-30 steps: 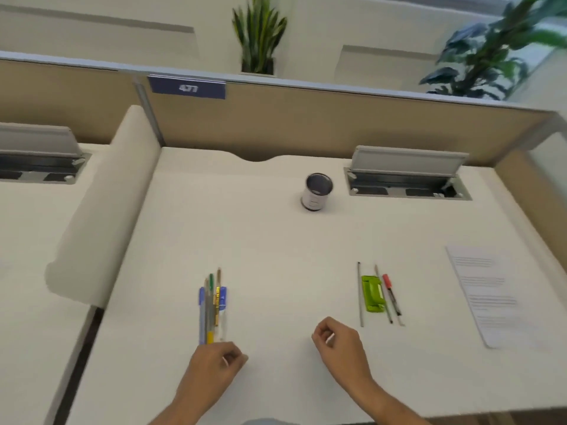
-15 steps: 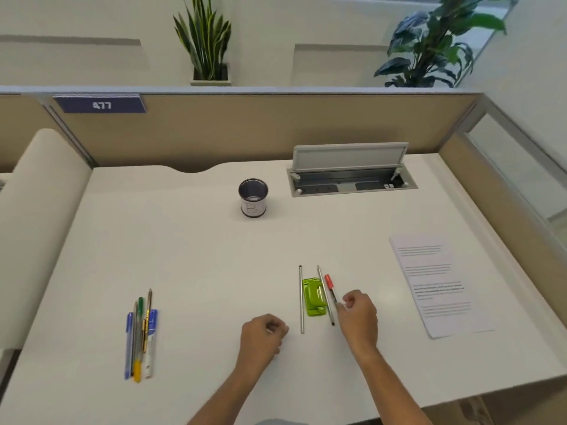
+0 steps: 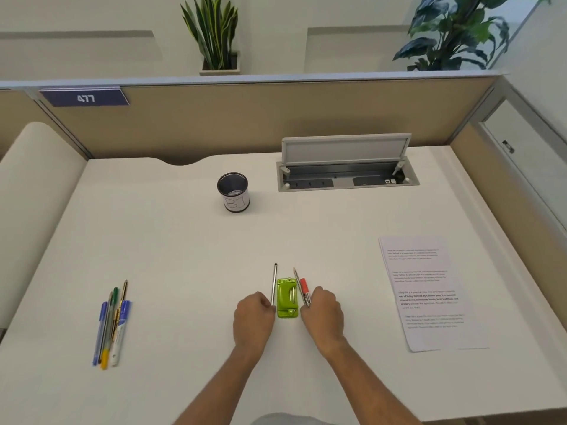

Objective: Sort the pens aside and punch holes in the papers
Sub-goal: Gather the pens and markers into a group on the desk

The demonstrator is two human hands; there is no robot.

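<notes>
A green hole punch (image 3: 287, 299) lies on the white desk (image 3: 184, 256) near its front. A silver pen (image 3: 274, 282) lies just left of the punch, and my left hand (image 3: 254, 317) has its curled fingers closed on the pen's near end. Right of the punch lie a thin pen (image 3: 296, 275) and a red-capped pen (image 3: 303, 289). My right hand (image 3: 323, 314) pinches the near end of the red-capped pen. All three pens still rest on the desk. A bundle of several pens (image 3: 113, 323) lies at the front left. The printed papers (image 3: 429, 296) lie at the right.
A mesh pen cup (image 3: 233, 193) with a white label stands at the middle back. Behind it to the right is an open grey cable box (image 3: 346, 173). A beige partition (image 3: 276, 118) closes the back and the right side. A rounded white divider (image 3: 33, 191) runs along the left.
Both hands have moved forward from the desk's front to the pens on either side of the hole punch, and their fingers now close on the pens' near ends. The view has swung right.
</notes>
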